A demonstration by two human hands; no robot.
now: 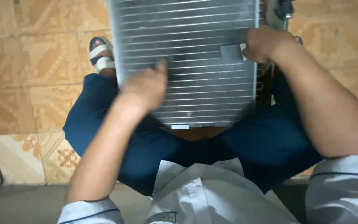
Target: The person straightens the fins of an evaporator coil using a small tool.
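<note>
A finned radiator [187,62] is steadied over the knees; its right edge is clamped by the right hand [264,43], while the left hand [146,87] is laid flat, blurred, on the fins.

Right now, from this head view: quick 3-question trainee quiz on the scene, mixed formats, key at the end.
1. True or false: the left hand rests flat on the finned metal panel.
2. Where is the right hand? A) on the floor B) at the panel's right edge C) on the knee
3. Fill in: the sandal on the tiled floor has ___ straps.

Key: 1 true; 2 B; 3 white. The left hand is motion-blurred, so its grip cannot be judged.
</note>
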